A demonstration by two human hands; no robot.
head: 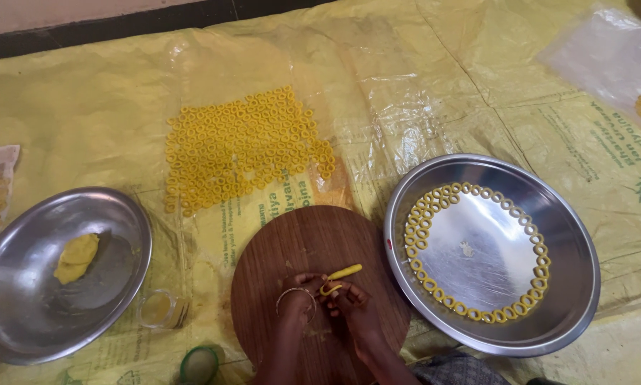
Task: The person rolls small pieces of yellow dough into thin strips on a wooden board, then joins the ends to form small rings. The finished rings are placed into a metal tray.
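Head view: both my hands, left hand [300, 296] and right hand [354, 303], pinch a thin yellow dough strip [342, 273] over the round wooden board [285, 246], curling it ring-shaped like those lining the steel plate [573, 235].

Counts across the yellow sheet

There were two steel plates [62, 328] [577, 285], one round wooden board [277, 249], one lump of yellow dough [76, 257], one dough strip [343, 272], two hands [300, 294] [354, 305], one small glass jar [158, 309]; the dough rings [242, 146] were too many to count.
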